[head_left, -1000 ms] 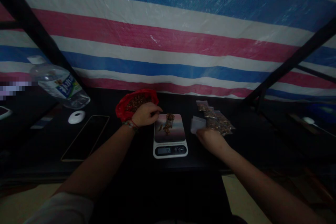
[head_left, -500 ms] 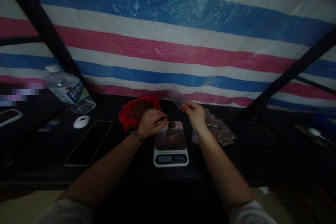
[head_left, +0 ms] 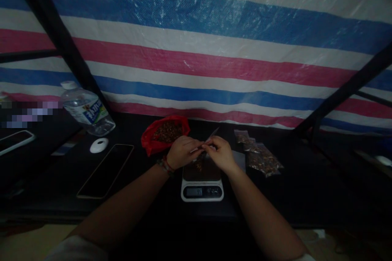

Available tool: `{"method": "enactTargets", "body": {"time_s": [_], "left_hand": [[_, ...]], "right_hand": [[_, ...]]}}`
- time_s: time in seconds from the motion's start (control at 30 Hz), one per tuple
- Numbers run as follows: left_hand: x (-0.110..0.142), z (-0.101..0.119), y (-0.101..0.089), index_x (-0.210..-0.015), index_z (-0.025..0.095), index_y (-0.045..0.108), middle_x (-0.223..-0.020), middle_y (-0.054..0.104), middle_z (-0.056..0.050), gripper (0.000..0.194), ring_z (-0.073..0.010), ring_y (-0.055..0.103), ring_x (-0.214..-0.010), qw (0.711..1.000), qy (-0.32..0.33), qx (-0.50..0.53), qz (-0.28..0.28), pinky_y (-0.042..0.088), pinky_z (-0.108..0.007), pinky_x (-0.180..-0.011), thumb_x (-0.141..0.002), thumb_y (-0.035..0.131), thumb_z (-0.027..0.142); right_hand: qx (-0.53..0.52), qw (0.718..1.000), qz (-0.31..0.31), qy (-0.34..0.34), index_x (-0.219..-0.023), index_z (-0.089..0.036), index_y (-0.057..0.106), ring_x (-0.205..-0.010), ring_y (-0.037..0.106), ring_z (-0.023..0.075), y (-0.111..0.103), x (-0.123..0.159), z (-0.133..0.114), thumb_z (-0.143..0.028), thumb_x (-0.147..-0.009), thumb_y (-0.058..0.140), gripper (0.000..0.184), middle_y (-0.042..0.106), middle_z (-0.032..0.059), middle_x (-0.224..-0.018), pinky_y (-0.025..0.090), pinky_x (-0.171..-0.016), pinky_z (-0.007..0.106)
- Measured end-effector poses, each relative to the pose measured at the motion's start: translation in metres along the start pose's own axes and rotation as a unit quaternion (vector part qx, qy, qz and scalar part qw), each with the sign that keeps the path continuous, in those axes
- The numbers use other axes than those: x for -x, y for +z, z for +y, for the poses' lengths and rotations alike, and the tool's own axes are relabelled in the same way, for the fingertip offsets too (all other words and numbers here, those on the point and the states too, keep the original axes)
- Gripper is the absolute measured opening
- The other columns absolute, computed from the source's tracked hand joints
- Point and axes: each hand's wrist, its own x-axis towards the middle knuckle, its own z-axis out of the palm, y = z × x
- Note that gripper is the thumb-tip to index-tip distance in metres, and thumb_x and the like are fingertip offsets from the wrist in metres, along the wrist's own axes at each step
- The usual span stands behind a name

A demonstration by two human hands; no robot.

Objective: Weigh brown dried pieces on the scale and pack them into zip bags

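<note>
My left hand [head_left: 183, 151] and my right hand [head_left: 221, 155] meet above a white digital kitchen scale [head_left: 202, 196], fingers pinched on a small clear plastic bag [head_left: 214, 132]. The bag is seen nearly edge-on, and its lower part is hidden by my fingers. Under my hands, a few small brown pieces [head_left: 199, 166] show on the scale's plate; whatever else rests there is mostly covered. Just behind my left hand lies an open red plastic bag [head_left: 147, 140] full of small brown dried pieces [head_left: 168, 131]. Filled clear bags [head_left: 263, 160] lie right of my right hand.
A pale flat sheet or bag [head_left: 239, 159] lies beside the scale. To the left are a dark phone [head_left: 105, 171], a white oval object [head_left: 99, 145] and a clear bottle [head_left: 88, 110]. Black metal bars [head_left: 58, 32] stand before a striped tarp [head_left: 199, 57].
My right hand has brought the clear bag down and left to my left hand. The two hands, previously apart, now meet over the scale. The view has shifted slightly.
</note>
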Motion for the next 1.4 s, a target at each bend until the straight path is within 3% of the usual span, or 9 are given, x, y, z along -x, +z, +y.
{"method": "enactTargets", "body": {"time_s": [0.17, 0.37, 0.5, 0.63, 0.83, 1.0, 1.2, 1.3, 1.4], "left_hand": [[-0.001, -0.003, -0.002, -0.099, 0.018, 0.065, -0.079, 0.071, -0.002, 0.018, -0.0133, 0.065, -0.071, 0.999, 0.018, 0.026, -0.028, 0.046, -0.026, -0.065, -0.083, 0.056, 0.022], [-0.001, -0.002, -0.004, -0.093, 0.017, 0.067, -0.073, 0.07, -0.003, 0.017, -0.0113, 0.064, -0.067, 0.994, -0.012, 0.104, -0.006, 0.048, -0.023, -0.063, -0.085, 0.052, 0.021], [-0.001, 0.0, -0.005, -0.092, 0.017, 0.066, -0.079, 0.071, -0.004, 0.016, -0.0139, 0.065, -0.072, 0.995, -0.017, 0.102, 0.004, 0.049, -0.026, -0.067, -0.082, 0.058, 0.027], [-0.001, -0.002, -0.004, -0.088, 0.018, 0.067, -0.075, 0.07, -0.003, 0.019, -0.0157, 0.065, -0.071, 0.998, -0.007, 0.069, -0.012, 0.048, -0.028, -0.068, -0.079, 0.063, 0.035], [-0.003, -0.006, -0.007, -0.091, 0.017, 0.066, -0.075, 0.069, -0.003, 0.017, -0.0133, 0.063, -0.07, 0.991, 0.018, 0.112, -0.076, 0.046, -0.025, -0.065, -0.087, 0.052, 0.025], [-0.006, -0.004, -0.013, -0.073, 0.016, 0.063, -0.067, 0.065, -0.004, 0.021, -0.0133, 0.059, -0.064, 0.988, 0.013, 0.126, -0.087, 0.044, -0.025, -0.061, -0.086, 0.047, 0.022], [-0.003, -0.007, -0.014, -0.064, 0.017, 0.059, -0.061, 0.06, -0.003, 0.02, -0.0136, 0.056, -0.061, 0.996, -0.068, 0.049, 0.022, 0.043, -0.026, -0.059, -0.081, 0.049, 0.02], [-0.003, -0.005, -0.012, -0.061, 0.017, 0.057, -0.058, 0.057, -0.003, 0.021, -0.0132, 0.054, -0.057, 0.998, -0.058, 0.015, 0.014, 0.041, -0.026, -0.057, -0.08, 0.051, 0.022], [-0.004, 0.001, -0.009, -0.06, 0.018, 0.057, -0.057, 0.056, -0.003, 0.023, -0.0136, 0.053, -0.058, 0.999, -0.043, -0.019, 0.0, 0.04, -0.027, -0.058, -0.081, 0.051, 0.024]], "right_hand": [[0.016, 0.999, 0.001, -0.03, -0.068, -0.02, 0.064, -0.071, 0.059, 0.0162, -0.002, 0.002, 0.004, -0.026, -0.076, 0.067, 0.01, 0.064, 0.0019, -0.07, 0.048, -0.067, 0.029], [0.014, 0.997, 0.005, -0.08, -0.072, -0.02, 0.065, -0.072, 0.059, 0.016, -0.003, 0.004, 0.003, -0.03, -0.079, 0.066, 0.012, 0.063, 0.0024, -0.073, 0.048, -0.068, 0.029], [0.039, 0.994, 0.0, -0.104, -0.077, -0.02, 0.065, -0.074, 0.059, 0.0164, -0.002, 0.005, -0.001, -0.029, -0.085, 0.058, 0.014, 0.063, 0.0034, -0.075, 0.048, -0.069, 0.03], [0.06, 0.989, -0.007, -0.132, -0.077, -0.02, 0.064, -0.076, 0.058, 0.0169, -0.002, 0.005, -0.003, -0.029, -0.086, 0.057, 0.014, 0.063, 0.0036, -0.076, 0.047, -0.071, 0.031], [0.07, 0.986, -0.039, -0.149, -0.08, -0.02, 0.062, -0.078, 0.057, 0.0171, -0.005, 0.005, -0.002, -0.029, -0.087, 0.055, 0.013, 0.062, 0.0035, -0.077, 0.046, -0.073, 0.032], [0.096, 0.982, -0.058, -0.15, -0.078, -0.02, 0.057, -0.076, 0.055, 0.0174, -0.003, 0.007, -0.008, -0.024, -0.086, 0.05, 0.012, 0.06, 0.0041, -0.077, 0.044, -0.072, 0.032], [0.111, 0.985, 0.016, -0.13, -0.059, -0.021, 0.046, -0.063, 0.048, 0.0149, -0.001, 0.008, -0.014, -0.015, -0.074, 0.051, 0.017, 0.048, -0.0005, -0.061, 0.041, -0.061, 0.029], [0.087, 0.989, 0.064, -0.104, -0.06, -0.021, 0.046, -0.066, 0.049, 0.0149, 0.002, 0.009, -0.011, -0.012, -0.074, 0.049, 0.017, 0.048, 0.0004, -0.066, 0.043, -0.061, 0.028], [0.082, 0.985, 0.09, -0.119, -0.07, -0.021, 0.055, -0.078, 0.055, 0.0169, 0.004, 0.011, -0.009, -0.01, -0.076, 0.048, 0.015, 0.055, 0.0044, -0.08, 0.048, -0.07, 0.031]]}}
